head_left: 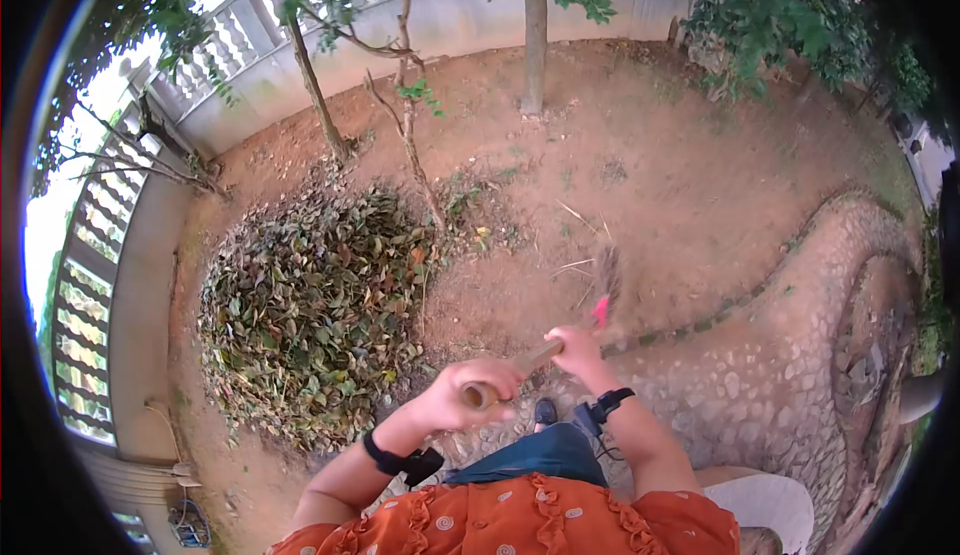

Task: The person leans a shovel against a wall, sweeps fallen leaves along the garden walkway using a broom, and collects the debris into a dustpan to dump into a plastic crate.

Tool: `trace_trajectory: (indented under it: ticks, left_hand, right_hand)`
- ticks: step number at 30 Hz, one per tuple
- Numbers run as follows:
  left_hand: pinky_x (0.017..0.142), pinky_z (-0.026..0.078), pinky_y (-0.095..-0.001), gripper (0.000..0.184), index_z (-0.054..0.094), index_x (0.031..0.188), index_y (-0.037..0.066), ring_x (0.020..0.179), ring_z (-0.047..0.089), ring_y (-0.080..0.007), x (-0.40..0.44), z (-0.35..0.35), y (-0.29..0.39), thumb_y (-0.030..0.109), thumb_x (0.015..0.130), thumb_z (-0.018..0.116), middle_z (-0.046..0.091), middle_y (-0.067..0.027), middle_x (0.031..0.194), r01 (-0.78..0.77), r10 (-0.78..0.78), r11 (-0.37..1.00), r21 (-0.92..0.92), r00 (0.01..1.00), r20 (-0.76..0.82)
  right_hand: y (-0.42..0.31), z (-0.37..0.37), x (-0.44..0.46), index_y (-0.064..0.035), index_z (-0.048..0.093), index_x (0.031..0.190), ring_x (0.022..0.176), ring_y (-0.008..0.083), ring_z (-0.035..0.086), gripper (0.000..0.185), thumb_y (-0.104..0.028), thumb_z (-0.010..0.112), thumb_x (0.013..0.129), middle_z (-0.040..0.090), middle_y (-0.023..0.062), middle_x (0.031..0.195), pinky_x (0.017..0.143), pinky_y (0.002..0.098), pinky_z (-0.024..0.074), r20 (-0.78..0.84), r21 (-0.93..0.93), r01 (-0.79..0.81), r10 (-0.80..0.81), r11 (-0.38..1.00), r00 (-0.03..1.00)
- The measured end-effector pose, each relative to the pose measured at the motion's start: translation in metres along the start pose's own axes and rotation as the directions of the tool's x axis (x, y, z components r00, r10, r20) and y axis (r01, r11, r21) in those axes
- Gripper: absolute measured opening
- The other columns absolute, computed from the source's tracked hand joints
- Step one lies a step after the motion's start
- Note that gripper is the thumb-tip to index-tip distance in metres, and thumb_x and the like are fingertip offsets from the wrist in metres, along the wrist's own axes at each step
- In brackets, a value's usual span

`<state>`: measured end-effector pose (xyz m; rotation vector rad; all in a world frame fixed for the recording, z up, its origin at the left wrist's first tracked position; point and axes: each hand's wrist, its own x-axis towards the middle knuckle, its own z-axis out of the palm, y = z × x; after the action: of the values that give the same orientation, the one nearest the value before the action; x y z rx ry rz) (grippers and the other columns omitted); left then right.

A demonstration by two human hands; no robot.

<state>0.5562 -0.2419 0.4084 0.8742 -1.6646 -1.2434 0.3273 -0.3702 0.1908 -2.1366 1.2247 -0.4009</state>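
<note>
A broom with a thick bamboo-like handle (540,356) runs from near my body up and to the right. My left hand (465,395) is wrapped round the handle close to its hollow end. Farther along, my right hand (580,353) grips the same handle. Past it come a pink band (601,310) and the dark bristles (608,273), which are over the bare soil (680,205). A few pale straws (578,217) lie beside the bristles. Left of the broom is a large heap of green and brown leaves (310,315).
A cobbled path (740,375) curves under my feet and up to the right. Tree trunks (535,50) and a thin branching tree (408,125) rise from the soil. A wall with balusters (240,105) bounds the back and left. A coiled hose-like object (190,525) lies at lower left.
</note>
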Motion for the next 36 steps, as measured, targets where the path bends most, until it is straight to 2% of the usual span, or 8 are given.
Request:
trace_trajectory:
  ticks: [4, 9, 15, 21, 24, 28, 31, 36]
  left_hand:
    - [0.102, 0.046, -0.0483, 0.024, 0.068, 0.089, 0.005, 0.110, 0.064, -0.0287, 0.057, 0.025, -0.060, 0.001, 0.073, 0.085, 0.070, -0.0060, 0.096, 0.057, -0.057, 0.993, -0.103, 0.998, 0.001]
    - [0.102, 0.046, -0.0485, 0.026, 0.066, 0.089, 0.005, 0.110, 0.063, -0.0293, 0.066, 0.033, -0.097, 0.001, 0.073, 0.086, 0.069, -0.0060, 0.097, 0.045, -0.045, 0.996, -0.073, 0.999, -0.004]
    - [0.093, 0.050, -0.0406, 0.025, 0.064, 0.087, 0.006, 0.105, 0.064, -0.0272, 0.017, -0.008, -0.060, 0.003, 0.074, 0.086, 0.068, -0.0075, 0.097, 0.195, -0.133, 0.977, 0.082, 0.869, -0.477]
    - [0.101, 0.045, -0.0437, 0.022, 0.061, 0.084, 0.005, 0.106, 0.063, -0.0254, -0.059, -0.008, -0.033, -0.002, 0.075, 0.080, 0.068, -0.0077, 0.094, 0.282, -0.080, 0.958, 0.054, 0.444, -0.892]
    - [0.099, 0.046, -0.0428, 0.022, 0.061, 0.083, 0.005, 0.103, 0.063, -0.0249, -0.096, -0.024, 0.009, -0.002, 0.074, 0.079, 0.068, -0.0079, 0.091, 0.337, -0.076, 0.939, 0.064, 0.386, -0.919]
    - [0.092, 0.049, -0.0430, 0.025, 0.062, 0.081, 0.006, 0.092, 0.065, -0.0236, -0.137, -0.038, 0.082, -0.002, 0.070, 0.083, 0.069, -0.0068, 0.087, 0.326, -0.006, 0.933, 0.150, 0.433, -0.902]
    - [0.088, 0.052, -0.0440, 0.029, 0.064, 0.080, 0.009, 0.079, 0.068, -0.0254, -0.166, -0.043, 0.117, 0.001, 0.065, 0.088, 0.068, -0.0050, 0.080, 0.211, 0.068, 0.937, 0.278, 0.671, -0.738]
    - [0.093, 0.051, -0.0453, 0.027, 0.066, 0.082, 0.007, 0.087, 0.070, -0.0250, -0.189, -0.048, 0.101, 0.000, 0.067, 0.087, 0.070, -0.0067, 0.084, 0.100, 0.061, 0.980, 0.172, 0.672, -0.738]
  right_hand:
    - [0.074, 0.008, 0.020, -0.0138, 0.065, 0.092, 0.102, 0.0330, 0.062, 0.011, -0.015, 0.066, 0.081, 0.064, 0.0084, 0.101, 0.084, 0.0431, 0.0521, -0.357, 0.060, -0.151, 0.162, 0.987, 0.920]
    - [0.117, 0.042, 0.052, -0.0121, 0.063, 0.091, 0.104, 0.0327, 0.060, 0.013, -0.015, 0.067, 0.079, 0.062, 0.0085, 0.103, 0.086, 0.0434, 0.0509, -0.297, 0.057, -0.087, 0.100, 0.995, 0.950]
    - [0.031, 0.080, 0.135, -0.0107, 0.064, 0.087, 0.096, 0.0356, 0.063, 0.013, -0.016, 0.069, 0.076, 0.066, 0.0125, 0.093, 0.082, 0.0457, 0.0521, -0.015, 0.098, 0.177, -0.176, 0.979, 0.984]
    - [-0.091, 0.161, 0.172, -0.0134, 0.066, 0.086, 0.081, 0.0374, 0.070, 0.009, -0.017, 0.068, 0.078, 0.070, 0.0130, 0.083, 0.070, 0.0489, 0.0552, 0.417, 0.051, 0.490, -0.464, 0.870, 0.781]
    - [-0.164, 0.190, 0.154, -0.0162, 0.067, 0.088, 0.082, 0.0364, 0.071, 0.008, -0.019, 0.066, 0.080, 0.071, 0.0126, 0.084, 0.069, 0.0491, 0.0563, 0.486, 0.107, 0.530, -0.509, 0.842, 0.711]
    - [-0.235, 0.198, 0.112, -0.0131, 0.063, 0.101, 0.087, 0.0369, 0.070, 0.020, -0.015, 0.063, 0.081, 0.071, 0.0120, 0.092, 0.074, 0.0505, 0.0562, 0.495, 0.260, 0.564, -0.610, 0.784, 0.619]
    - [-0.257, 0.181, 0.086, -0.0125, 0.062, 0.102, 0.096, 0.0353, 0.068, 0.020, -0.014, 0.062, 0.081, 0.069, 0.0108, 0.101, 0.080, 0.0489, 0.0556, 0.468, 0.330, 0.590, -0.670, 0.737, 0.576]
    - [-0.226, 0.163, 0.077, -0.0126, 0.064, 0.096, 0.097, 0.0344, 0.065, 0.020, -0.009, 0.064, 0.076, 0.068, 0.0102, 0.099, 0.083, 0.0462, 0.0533, 0.311, 0.264, 0.609, -0.664, 0.748, 0.680]
